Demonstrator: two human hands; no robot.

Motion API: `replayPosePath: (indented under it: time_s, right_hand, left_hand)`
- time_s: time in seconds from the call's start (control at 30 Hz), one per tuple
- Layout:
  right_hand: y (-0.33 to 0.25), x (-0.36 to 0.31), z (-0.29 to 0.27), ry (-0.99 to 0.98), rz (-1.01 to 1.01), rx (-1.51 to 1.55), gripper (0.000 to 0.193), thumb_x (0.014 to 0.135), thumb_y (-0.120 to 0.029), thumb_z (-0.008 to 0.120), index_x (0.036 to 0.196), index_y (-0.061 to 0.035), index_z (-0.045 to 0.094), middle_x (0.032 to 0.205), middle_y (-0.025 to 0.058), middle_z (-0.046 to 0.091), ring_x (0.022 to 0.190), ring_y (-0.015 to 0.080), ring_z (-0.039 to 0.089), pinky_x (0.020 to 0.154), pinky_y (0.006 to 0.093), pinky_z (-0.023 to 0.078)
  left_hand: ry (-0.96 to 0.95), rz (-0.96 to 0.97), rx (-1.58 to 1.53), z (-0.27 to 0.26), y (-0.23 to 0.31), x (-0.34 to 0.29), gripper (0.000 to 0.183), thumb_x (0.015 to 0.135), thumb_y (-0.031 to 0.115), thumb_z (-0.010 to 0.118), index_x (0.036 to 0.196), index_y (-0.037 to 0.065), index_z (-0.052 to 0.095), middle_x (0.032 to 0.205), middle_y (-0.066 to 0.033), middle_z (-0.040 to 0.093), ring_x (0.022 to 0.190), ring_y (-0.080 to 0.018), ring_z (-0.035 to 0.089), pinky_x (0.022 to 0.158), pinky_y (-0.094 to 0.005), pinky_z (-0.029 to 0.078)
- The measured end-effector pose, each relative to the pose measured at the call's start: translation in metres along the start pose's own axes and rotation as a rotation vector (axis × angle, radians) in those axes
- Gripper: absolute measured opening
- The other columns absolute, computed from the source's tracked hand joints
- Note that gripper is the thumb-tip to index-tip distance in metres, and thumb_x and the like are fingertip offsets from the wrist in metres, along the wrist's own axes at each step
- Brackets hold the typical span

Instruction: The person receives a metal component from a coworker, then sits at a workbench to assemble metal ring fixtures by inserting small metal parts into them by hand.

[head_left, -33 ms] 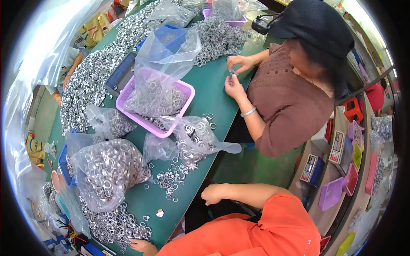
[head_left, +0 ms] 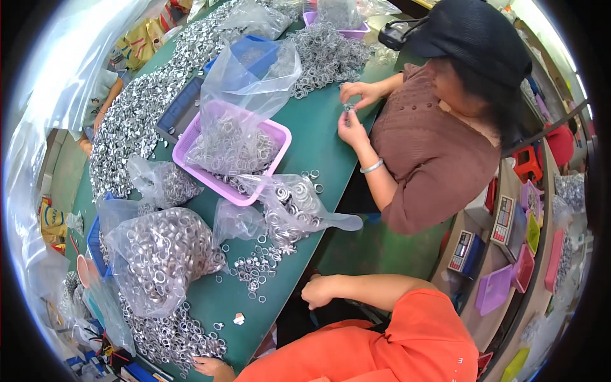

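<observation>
At the lower edge my left hand (head_left: pixel 214 367) rests on the green table beside a heap of loose silvery metal rings (head_left: pixel 168 337). Its fingers are stretched out and touch the heap's near edge. My right hand (head_left: pixel 320 291) is curled into a fist just off the table's edge, above my dark-clad lap, with nothing visible in it. A small whitish scrap (head_left: pixel 239 318) lies on the table a little beyond my left hand. Farther off, a big clear plastic bag (head_left: pixel 162 254) bulges with rings, and loose rings (head_left: pixel 254 267) are scattered to its right.
A co-worker in brown (head_left: pixel 433 153) holds small metal pieces at the table's right edge. A lilac basket (head_left: pixel 284 143) with bagged rings, a blue tray (head_left: pixel 254 57) and big heaps of metal parts cover the far table. Scales (head_left: pixel 466 251) stand on the right shelf.
The co-worker's fingers have shifted slightly around the small metal pieces. Both my hands stay where they were.
</observation>
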State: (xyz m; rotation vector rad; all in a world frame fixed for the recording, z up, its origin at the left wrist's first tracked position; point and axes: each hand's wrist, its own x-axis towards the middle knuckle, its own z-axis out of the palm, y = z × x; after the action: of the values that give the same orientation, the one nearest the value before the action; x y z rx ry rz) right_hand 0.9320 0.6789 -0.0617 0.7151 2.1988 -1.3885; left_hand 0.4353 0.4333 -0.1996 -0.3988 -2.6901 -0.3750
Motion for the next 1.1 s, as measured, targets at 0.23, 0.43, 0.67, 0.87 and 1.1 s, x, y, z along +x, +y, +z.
replayPosePath:
  time_s: [0.23, 0.43, 0.67, 0.87, 1.1]
  right_hand:
    - [-0.005, -0.095, -0.112, 0.148, -0.552, 0.73, 0.017, 0.088, -0.017, 0.065, 0.082, -0.0015, 0.062, 0.075, 0.0062, 0.064, 0.067, 0.0136, 0.064, 0.059, 0.0292, 0.053]
    - [0.075, -0.122, -0.207, 1.741, -0.632, 1.272, 0.011, 0.087, -0.004, 0.063, 0.094, -0.0015, 0.056, 0.07, 0.0031, 0.056, 0.049, 0.009, 0.047, 0.043, 0.021, 0.036]
    - [0.225, -0.025, -0.269, 1.816, 0.411, 0.444, 0.036, 0.079, -0.005, 0.061, 0.114, -0.0046, 0.056, 0.095, 0.0143, 0.06, 0.089, 0.03, 0.06, 0.079, 0.0392, 0.049]
    - [0.254, -0.015, -0.342, 1.896, 0.614, 0.116, 0.045, 0.08, -0.006, 0.059, 0.123, -0.0184, 0.055, 0.116, 0.0139, 0.051, 0.107, 0.0343, 0.053, 0.089, 0.0427, 0.047]
    - [0.295, -0.007, -0.359, 1.889, 0.838, -0.043, 0.019, 0.08, -0.01, 0.06, 0.1, -0.0099, 0.061, 0.114, 0.0128, 0.053, 0.104, 0.0338, 0.055, 0.084, 0.0441, 0.049]
  left_hand:
    - [0.055, 0.409, 0.431, 0.01, -0.025, 0.002, 0.047, 0.101, 0.035, 0.038, 0.122, -0.004, 0.054, 0.125, -0.0239, 0.054, 0.114, -0.0397, 0.05, 0.099, -0.0452, 0.04]
    - [0.227, 0.471, 0.343, -0.012, 0.01, -0.008, 0.031, 0.094, 0.019, 0.046, 0.113, -0.003, 0.057, 0.104, -0.0203, 0.059, 0.094, -0.0355, 0.057, 0.083, -0.0425, 0.047]
    - [0.174, 0.549, 0.405, -0.012, -0.01, -0.002, 0.032, 0.09, 0.008, 0.046, 0.118, -0.006, 0.055, 0.106, -0.0237, 0.06, 0.095, -0.0374, 0.059, 0.088, -0.0443, 0.048]
    - [0.162, 0.641, 0.589, -0.018, -0.015, -0.007, 0.028, 0.092, 0.01, 0.05, 0.115, -0.005, 0.058, 0.105, -0.0231, 0.061, 0.095, -0.0336, 0.061, 0.085, -0.041, 0.049]
    - [0.088, 0.255, 0.141, -0.028, 0.012, -0.011, 0.031, 0.098, 0.021, 0.047, 0.107, -0.006, 0.061, 0.1, -0.026, 0.063, 0.092, -0.0362, 0.061, 0.084, -0.0408, 0.049]
